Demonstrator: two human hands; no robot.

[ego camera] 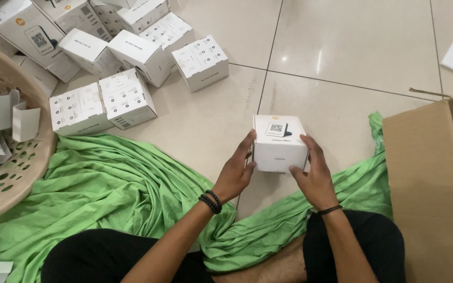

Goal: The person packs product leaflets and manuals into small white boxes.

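A small white cardboard box (pixel 279 144) with a printed square code on its top sits between both of my hands, low over the tiled floor. My left hand (pixel 235 170) presses against its left side, a black bead bracelet on that wrist. My right hand (pixel 313 175) grips its right side and front corner, a thin black band on that wrist. I am sitting on the floor in black trousers.
Several matching white boxes (pixel 127 57) lie in a cluster at the upper left. A beige perforated basket (pixel 11 173) with white card inserts stands at left. Green cloth (pixel 116 188) spreads under my legs. An open brown carton (pixel 428 183) stands at right.
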